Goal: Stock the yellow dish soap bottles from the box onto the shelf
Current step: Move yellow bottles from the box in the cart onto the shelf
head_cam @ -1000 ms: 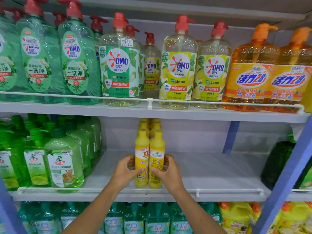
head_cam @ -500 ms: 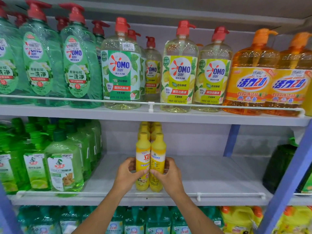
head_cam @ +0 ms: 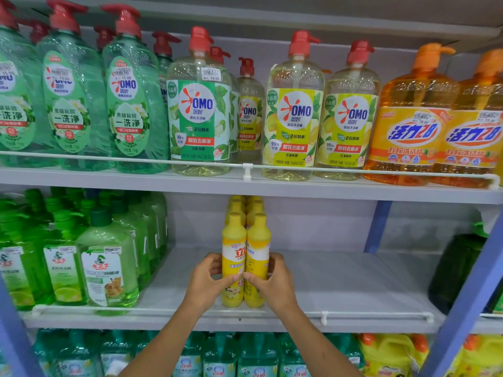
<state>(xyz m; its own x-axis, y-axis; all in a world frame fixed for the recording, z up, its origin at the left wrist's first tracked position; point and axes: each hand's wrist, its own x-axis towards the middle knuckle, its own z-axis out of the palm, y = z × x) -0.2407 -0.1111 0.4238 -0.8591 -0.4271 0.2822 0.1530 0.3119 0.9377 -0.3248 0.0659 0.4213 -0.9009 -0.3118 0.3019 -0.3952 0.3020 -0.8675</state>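
On the shelf [head_cam: 353, 289], left yellow bottle [head_cam: 232, 254] gripped by curled left hand [head_cam: 206, 280], right yellow bottle [head_cam: 258, 251] gripped by curled right hand [head_cam: 276, 281], bottles touching, upright.

Two yellow dish soap bottles stand upright and touching near the front of the middle shelf [head_cam: 340, 289], just behind its white rail [head_cam: 367, 314]. The left hand [head_cam: 208, 280] grips the left yellow bottle [head_cam: 233, 251] and the right hand [head_cam: 276, 282] grips the right yellow bottle [head_cam: 258, 250], thumbs close together across the fronts. More yellow bottles [head_cam: 245, 205] line up behind them toward the far wall. Green bottles [head_cam: 106, 268] crowd the shelf's left end.
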